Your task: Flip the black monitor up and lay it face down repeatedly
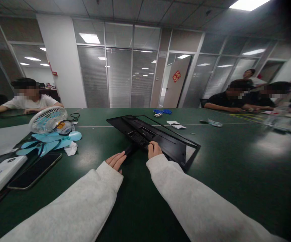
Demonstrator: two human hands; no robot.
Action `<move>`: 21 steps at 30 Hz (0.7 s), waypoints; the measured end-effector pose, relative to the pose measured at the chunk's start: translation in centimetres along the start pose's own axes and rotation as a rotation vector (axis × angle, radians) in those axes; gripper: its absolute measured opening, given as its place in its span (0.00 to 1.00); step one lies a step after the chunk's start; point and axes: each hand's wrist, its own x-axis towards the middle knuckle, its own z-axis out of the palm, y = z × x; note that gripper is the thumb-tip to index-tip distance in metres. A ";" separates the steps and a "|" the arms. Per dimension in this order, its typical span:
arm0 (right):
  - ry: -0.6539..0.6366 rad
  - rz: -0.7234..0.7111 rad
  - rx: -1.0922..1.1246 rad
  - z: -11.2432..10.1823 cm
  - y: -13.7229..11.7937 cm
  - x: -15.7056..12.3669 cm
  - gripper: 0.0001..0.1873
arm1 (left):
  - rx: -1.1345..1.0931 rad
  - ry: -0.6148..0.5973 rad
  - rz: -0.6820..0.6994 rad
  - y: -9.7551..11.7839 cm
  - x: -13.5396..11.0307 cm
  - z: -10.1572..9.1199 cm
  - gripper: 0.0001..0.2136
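A black monitor-like panel point(169, 144) with a thin frame point(175, 129) partly apart from it lies tilted over the green table. My right hand point(154, 149) has its fingers curled over the near edge of the panel, around its middle. Under the panel's left part, a dark bar point(129, 154) like a stand reaches toward me. My left hand point(115, 161) is at the end of this bar, fingers stretched out and close together, fingertips touching it. The underside of the panel is hidden.
Left on the green table point(95, 208) are a white fan grille point(47, 120), blue fan blades point(51, 143), a crumpled tissue point(71, 148), a phone point(36, 170) and a white device point(4, 176). Beyond the panel lie blue gloves point(162, 112) and papers point(176, 124). Several people sit around.
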 end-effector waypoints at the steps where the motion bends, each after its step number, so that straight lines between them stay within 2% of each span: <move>1: -0.014 -0.023 0.010 0.1 -0.3 -0.4 0.14 | 0.020 0.021 -0.020 -0.1 -0.1 0.1 0.25; 4: -0.051 -0.133 0.017 -0.3 -1.0 -1.5 0.11 | 0.027 0.021 -0.064 -0.4 -0.8 0.8 0.21; 6: -0.076 -0.257 -0.004 -1.2 -1.2 -1.8 0.09 | 0.005 0.001 -0.062 -0.4 -1.3 1.3 0.19; 10: -0.123 -0.503 -0.103 -3.4 -1.1 -1.5 0.13 | -0.031 0.041 0.046 -0.1 -1.7 1.6 0.17; 16: -0.168 -0.508 -0.187 -5.4 -1.5 -0.5 0.11 | -0.080 0.123 0.251 0.6 -1.1 0.7 0.16; 21: -0.192 -0.548 -0.256 -6.7 -1.6 0.2 0.08 | -0.086 0.137 0.327 2.8 -1.0 -0.5 0.18</move>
